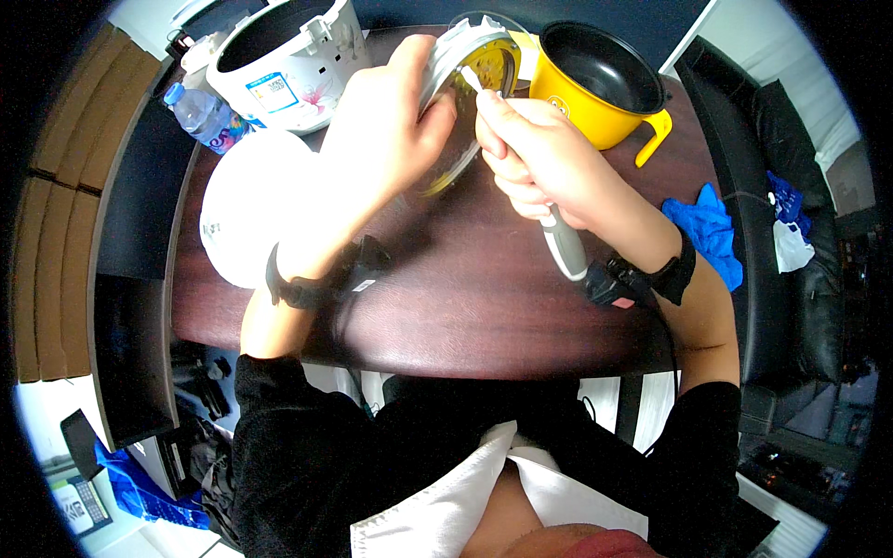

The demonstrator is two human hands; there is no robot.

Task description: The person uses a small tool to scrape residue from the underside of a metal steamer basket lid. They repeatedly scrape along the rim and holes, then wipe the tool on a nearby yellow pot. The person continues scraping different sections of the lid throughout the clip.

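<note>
My left hand [395,116] grips a round lid [470,46] by its edge and holds it tilted up over the table. The lid has a pale rim and a shiny, see-through-looking middle that shows yellow. My right hand [539,158] is closed around the grey and white handle of a small brush [566,246]. Its narrow white tip touches or nearly touches the lid's inner side near the rim; I cannot tell which. A yellow pot [591,112] with a black inside and a side handle stands just beyond my right hand.
A white cooker body [288,70] with a flower print stands at the far left. Beside it is a plastic bottle [206,116]. A round white thing [256,209], overexposed, lies near my left forearm. A blue cloth [707,232] rests at the brown table's [446,316] right edge.
</note>
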